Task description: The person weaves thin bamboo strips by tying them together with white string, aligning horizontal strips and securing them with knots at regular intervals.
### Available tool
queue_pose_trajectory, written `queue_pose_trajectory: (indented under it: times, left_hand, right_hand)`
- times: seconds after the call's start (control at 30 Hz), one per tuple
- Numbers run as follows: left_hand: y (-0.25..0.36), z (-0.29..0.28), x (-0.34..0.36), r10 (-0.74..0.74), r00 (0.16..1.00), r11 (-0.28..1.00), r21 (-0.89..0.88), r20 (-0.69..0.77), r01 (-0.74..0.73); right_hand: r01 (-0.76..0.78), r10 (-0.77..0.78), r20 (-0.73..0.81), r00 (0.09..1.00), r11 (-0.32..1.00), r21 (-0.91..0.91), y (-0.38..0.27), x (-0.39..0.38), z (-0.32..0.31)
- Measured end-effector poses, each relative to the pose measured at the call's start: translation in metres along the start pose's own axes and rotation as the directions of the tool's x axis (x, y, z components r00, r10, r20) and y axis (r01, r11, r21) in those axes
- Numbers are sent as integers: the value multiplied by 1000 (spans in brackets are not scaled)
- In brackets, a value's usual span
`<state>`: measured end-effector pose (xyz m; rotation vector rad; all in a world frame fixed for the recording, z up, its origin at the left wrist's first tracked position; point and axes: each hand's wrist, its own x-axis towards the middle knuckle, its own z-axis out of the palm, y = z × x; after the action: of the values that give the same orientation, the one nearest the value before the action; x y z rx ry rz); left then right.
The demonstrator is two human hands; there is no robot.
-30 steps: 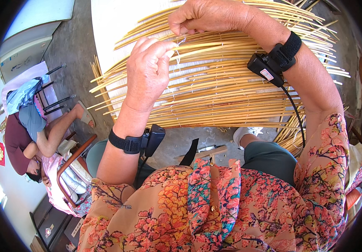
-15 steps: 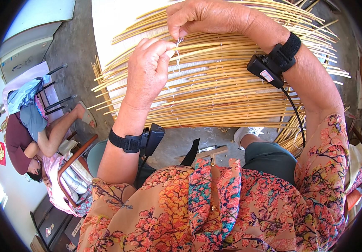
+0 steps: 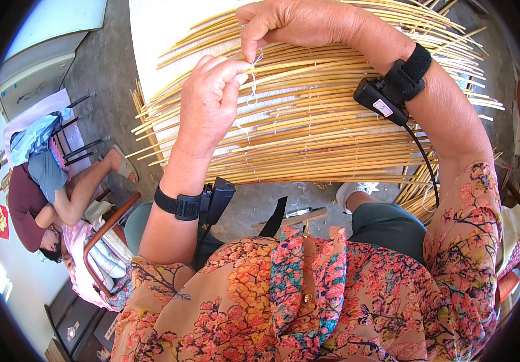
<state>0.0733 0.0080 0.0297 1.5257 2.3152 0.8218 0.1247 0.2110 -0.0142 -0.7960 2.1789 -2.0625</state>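
White counter point(image 3: 157, 30), upper frame: lower sticks point(image 3: 320, 158) tied, upper sticks point(image 3: 326, 55) seemingly loose; left hand point(image 3: 208, 99) pinches upper sticks, right hand point(image 3: 290, 24) pinches string point(image 3: 254, 84)

My work lies on a white tabletop point(image 3: 151, 36), its bare part showing at the upper left of the frame. Directly on it, across the upper middle and upper right, I have slender yellow-brown rods point(image 3: 332, 145) side by side, crossed by rows of white thread point(image 3: 252, 96), their ends uneven. Below its near edge, on my grey concrete floor point(image 3: 245, 202), sits loose white thread point(image 3: 301, 194), near the frame's centre.
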Motion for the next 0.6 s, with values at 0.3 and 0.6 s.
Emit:
queue_pose_trajectory:
  times: [0.3, 0.6]
  left_hand:
    - [-1, 0, 0, -3, 1000, 1000, 17, 14, 3]
    - [-3, -2, -1, -7, 999, 1000, 15, 46, 7]
  right_hand:
    - [-76, 80, -29, 996, 991, 114, 5, 2, 2]
    - [-192, 200, -72, 977, 975, 112, -6, 5, 6]
